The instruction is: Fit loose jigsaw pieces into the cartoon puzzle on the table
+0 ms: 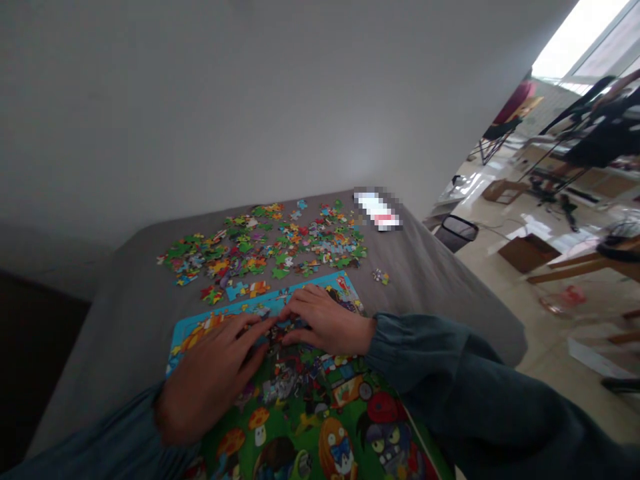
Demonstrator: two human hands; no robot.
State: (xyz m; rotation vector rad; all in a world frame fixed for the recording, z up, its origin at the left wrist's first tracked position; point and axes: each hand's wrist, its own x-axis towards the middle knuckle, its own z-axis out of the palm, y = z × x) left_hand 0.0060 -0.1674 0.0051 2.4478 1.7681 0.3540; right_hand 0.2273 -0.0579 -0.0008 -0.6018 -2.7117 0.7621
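A colourful cartoon jigsaw puzzle (285,421) lies flat in front of me, with a light blue border along its far edge. Across its left half stretches my left hand (213,370), fingers extended and thumb apart, the fingertips at the upper middle of the picture. My right hand (323,320) rests on the upper right part, fingers slightly bent and thumb spread. The fingertips of both hands nearly meet, and no piece shows in either. Loose puzzle pieces (245,250) spread beyond the far edge. Both hands cover part of the picture.
A grey cloth (430,287) covers the table, which stands against a pale wall (250,100). A blurred-out, bright phone-like object (376,211) lies at the back right. One small piece cluster (381,275) sits apart on the right. Cardboard boxes (529,253) stand on the floor.
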